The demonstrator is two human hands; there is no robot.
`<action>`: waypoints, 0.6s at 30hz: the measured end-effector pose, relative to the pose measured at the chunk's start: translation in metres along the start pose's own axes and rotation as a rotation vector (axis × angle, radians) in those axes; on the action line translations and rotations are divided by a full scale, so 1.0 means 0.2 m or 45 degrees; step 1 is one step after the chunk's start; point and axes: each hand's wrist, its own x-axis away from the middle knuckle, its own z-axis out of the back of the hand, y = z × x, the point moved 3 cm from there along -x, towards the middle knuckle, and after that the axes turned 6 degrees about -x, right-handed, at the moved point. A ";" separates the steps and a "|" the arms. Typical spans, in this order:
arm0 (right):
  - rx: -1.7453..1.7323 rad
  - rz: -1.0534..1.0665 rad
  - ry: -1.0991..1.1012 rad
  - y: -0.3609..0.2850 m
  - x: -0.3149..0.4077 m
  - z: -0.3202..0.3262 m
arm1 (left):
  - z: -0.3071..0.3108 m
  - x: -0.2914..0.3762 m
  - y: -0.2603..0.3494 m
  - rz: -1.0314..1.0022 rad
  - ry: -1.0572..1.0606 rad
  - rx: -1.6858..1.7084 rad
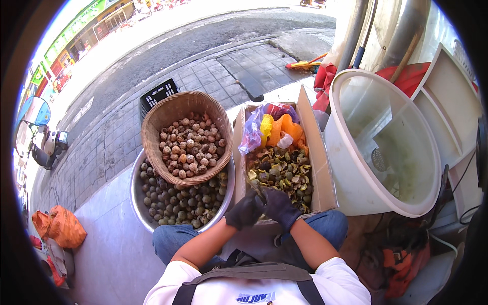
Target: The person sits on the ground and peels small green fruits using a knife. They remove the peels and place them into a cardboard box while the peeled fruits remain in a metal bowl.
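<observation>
Both my hands wear dark knit gloves and meet over the near edge of an open cardboard box (323, 183). My right hand (281, 209) is closed around a thin, narrow tool (258, 190), perhaps a knife, that points up and left. My left hand (244, 210) is curled against it; whatever lies in its fingers is hidden. Below them, green and brown walnut husks (284, 171) fill the near part of the box. To the left, a metal basin (134, 196) holds many unhusked walnuts (175, 202). A wicker basket (152, 133) of husked walnuts (190, 146) rests over the basin's far part.
Orange and yellow mesh bags (288, 129) and a purple plastic bag (252, 131) lie in the box's far end. A large white plastic tub (339, 160) stands close on the right. Behind the basket is a black crate (158, 95). An orange bag (66, 228) sits at far left.
</observation>
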 end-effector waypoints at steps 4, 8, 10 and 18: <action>-0.067 -0.079 -0.024 0.04 0.00 -0.04 | -0.04 0.02 -0.11 0.774 -0.016 1.094; -0.045 -0.094 -0.027 0.02 0.00 -0.03 | 0.00 -0.01 0.02 0.041 0.112 0.177; -0.136 -0.109 -0.042 0.00 0.00 -0.02 | 0.00 0.00 0.09 -0.260 0.229 -0.239; -0.304 -0.260 -0.184 -0.01 0.00 -0.01 | -0.06 0.04 -0.04 -0.041 0.227 -0.347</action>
